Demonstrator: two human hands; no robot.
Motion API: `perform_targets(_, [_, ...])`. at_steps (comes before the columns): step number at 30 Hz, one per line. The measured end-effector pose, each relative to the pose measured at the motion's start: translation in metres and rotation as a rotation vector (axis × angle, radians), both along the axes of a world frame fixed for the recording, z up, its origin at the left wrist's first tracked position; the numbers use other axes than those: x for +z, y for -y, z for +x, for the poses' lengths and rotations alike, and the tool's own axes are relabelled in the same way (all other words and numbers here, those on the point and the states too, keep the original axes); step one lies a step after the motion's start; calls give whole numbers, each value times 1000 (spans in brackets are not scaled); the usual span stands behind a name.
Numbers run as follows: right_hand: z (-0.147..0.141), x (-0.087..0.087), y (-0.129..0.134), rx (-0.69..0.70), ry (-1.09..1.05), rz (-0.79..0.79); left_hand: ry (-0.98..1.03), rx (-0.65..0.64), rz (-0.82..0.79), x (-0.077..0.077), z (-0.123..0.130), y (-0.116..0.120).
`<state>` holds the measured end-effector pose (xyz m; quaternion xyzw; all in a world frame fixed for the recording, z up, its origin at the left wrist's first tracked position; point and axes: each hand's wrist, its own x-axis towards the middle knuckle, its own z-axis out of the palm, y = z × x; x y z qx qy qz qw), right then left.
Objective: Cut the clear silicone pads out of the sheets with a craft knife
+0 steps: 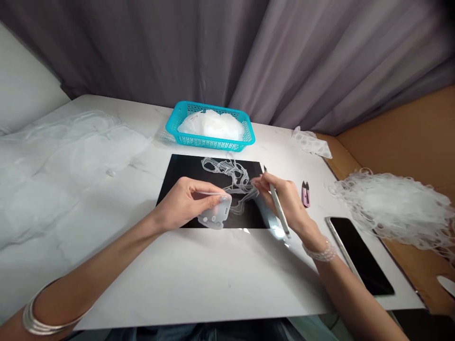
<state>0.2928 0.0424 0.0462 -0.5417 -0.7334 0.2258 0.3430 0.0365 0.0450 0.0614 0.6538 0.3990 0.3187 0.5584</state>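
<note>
My left hand [190, 201] is closed, with thumb and fingers pinching a translucent soft-plastic piece [216, 215] that has small holes and a notched edge. It is held over a black mat [177, 180]. My right hand [284, 194] is closed around a slim pale pen-shaped tool [278, 206], its dark pointed tip facing away from me. Its slightly blurred fingertips are at thin clear trimmings [236, 177], which lie tangled on the mat; some run between my hands. I cannot tell whether those strips are still joined to the piece.
A blue basket [213, 143] of whitish pieces stands behind the mat. Translucent sheets [85, 151] cover the left side. On the right are pink thread snips [305, 194], a phone [359, 253], a small clear bag [312, 143] and a heap of clear trimmings [394, 203] over brown cardboard.
</note>
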Motion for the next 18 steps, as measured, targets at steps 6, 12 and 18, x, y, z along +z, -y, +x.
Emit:
perform_targets(6, [-35,28,31,1,-202,-49,52,11,7,-1,4,9])
perform_targets(12, [-61,31,49,12,-610,-256,121,59,-29,0,6,15])
perform_targets(18, [-57,27,46,27,-749,-378,184,74,-113,-9,6,12])
